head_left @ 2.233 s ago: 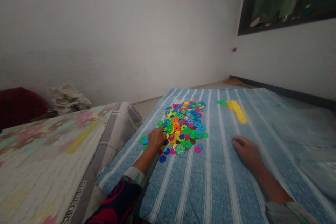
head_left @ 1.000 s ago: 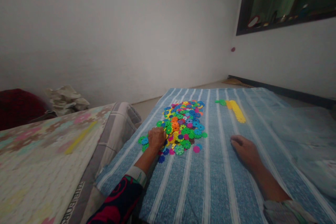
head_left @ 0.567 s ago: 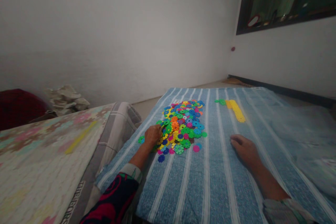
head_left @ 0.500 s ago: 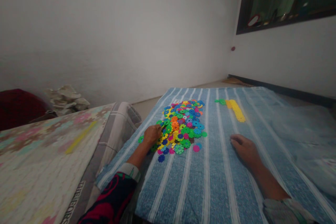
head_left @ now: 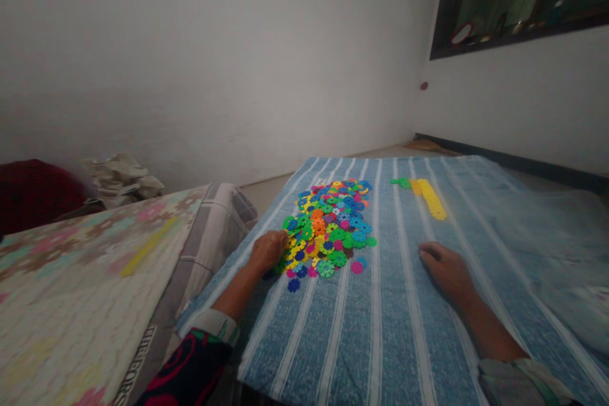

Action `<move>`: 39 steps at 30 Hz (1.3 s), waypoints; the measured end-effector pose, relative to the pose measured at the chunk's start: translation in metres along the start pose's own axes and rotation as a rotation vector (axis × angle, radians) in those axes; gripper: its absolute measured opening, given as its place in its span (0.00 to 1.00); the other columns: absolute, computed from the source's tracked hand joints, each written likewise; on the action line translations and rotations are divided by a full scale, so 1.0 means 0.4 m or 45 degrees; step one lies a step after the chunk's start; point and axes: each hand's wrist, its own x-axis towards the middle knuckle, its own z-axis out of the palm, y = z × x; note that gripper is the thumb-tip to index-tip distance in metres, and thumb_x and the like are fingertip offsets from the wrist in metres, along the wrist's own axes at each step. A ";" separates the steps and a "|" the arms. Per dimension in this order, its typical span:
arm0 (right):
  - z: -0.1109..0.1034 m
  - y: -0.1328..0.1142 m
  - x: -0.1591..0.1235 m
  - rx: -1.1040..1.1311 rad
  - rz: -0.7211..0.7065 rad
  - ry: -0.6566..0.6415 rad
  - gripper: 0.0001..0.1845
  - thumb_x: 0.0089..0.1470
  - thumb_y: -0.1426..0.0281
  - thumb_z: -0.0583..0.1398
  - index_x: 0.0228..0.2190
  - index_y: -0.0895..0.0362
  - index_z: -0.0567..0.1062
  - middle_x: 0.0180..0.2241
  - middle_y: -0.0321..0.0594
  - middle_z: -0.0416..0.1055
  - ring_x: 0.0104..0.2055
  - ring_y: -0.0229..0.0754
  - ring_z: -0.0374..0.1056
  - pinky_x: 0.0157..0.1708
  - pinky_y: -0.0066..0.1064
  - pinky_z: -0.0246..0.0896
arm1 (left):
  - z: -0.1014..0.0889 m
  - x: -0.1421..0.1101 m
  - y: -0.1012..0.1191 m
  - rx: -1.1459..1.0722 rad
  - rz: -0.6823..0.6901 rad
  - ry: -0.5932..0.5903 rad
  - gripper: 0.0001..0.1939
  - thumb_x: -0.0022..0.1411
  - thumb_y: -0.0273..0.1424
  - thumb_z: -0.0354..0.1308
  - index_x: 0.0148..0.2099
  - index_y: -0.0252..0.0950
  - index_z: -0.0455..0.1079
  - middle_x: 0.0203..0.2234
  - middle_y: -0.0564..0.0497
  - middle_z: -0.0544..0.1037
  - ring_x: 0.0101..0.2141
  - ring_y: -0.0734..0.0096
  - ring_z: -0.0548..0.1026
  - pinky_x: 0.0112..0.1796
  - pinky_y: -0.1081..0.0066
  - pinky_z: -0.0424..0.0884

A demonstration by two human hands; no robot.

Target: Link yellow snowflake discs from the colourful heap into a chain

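A heap of small flower-shaped plastic discs [head_left: 328,222] in green, yellow, blue, orange and pink lies on a blue striped cloth [head_left: 361,330]. At the heap's left edge is my left hand [head_left: 267,250], its fingers bent and closed against the discs. What sits between those fingers, if anything, is hidden. My right hand [head_left: 445,266] rests on the cloth to the right of the heap, loosely curled, and nothing shows in it. Beyond it lies a row of yellow discs [head_left: 432,200] packed together, with an orange piece [head_left: 417,187] and green discs [head_left: 402,183] at its far end.
To the left stands a bed-like surface with a floral cover [head_left: 95,279], bearing a long yellow strip [head_left: 150,247]. Clear plastic sheeting [head_left: 561,247] lies at the cloth's right side. A white wall [head_left: 238,63] rises behind, with a dark-framed window [head_left: 518,0] at upper right.
My left hand has drawn slightly left and toward me, uncovering green and blue discs at the heap's edge. My right hand stays in place. The view has shifted slightly.
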 end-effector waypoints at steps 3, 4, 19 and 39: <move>-0.001 -0.002 -0.002 -0.002 0.005 0.006 0.21 0.47 0.58 0.54 0.34 0.56 0.79 0.36 0.43 0.79 0.41 0.49 0.74 0.45 0.39 0.65 | 0.003 -0.006 0.003 -0.004 0.072 -0.024 0.15 0.66 0.33 0.45 0.36 0.37 0.72 0.35 0.44 0.78 0.40 0.63 0.75 0.38 0.70 0.65; -0.001 -0.002 -0.002 -0.003 0.006 0.006 0.21 0.47 0.57 0.54 0.34 0.56 0.80 0.36 0.43 0.79 0.41 0.49 0.74 0.46 0.39 0.65 | 0.004 -0.007 0.004 -0.003 0.104 -0.030 0.15 0.66 0.33 0.45 0.35 0.37 0.72 0.35 0.44 0.78 0.40 0.63 0.75 0.38 0.70 0.65; 0.002 0.001 -0.001 0.004 -0.006 0.012 0.20 0.48 0.58 0.54 0.34 0.55 0.79 0.37 0.42 0.79 0.41 0.49 0.74 0.46 0.39 0.66 | -0.006 0.003 0.026 0.002 0.003 -0.035 0.17 0.66 0.35 0.44 0.36 0.36 0.73 0.36 0.43 0.80 0.39 0.62 0.76 0.36 0.71 0.64; -0.002 -0.037 -0.002 0.074 0.014 0.060 0.18 0.46 0.56 0.55 0.29 0.55 0.78 0.32 0.42 0.79 0.37 0.49 0.74 0.44 0.40 0.66 | -0.034 0.020 0.086 -0.900 0.013 0.129 0.16 0.58 0.39 0.48 0.31 0.35 0.71 0.22 0.54 0.73 0.28 0.70 0.72 0.29 0.73 0.68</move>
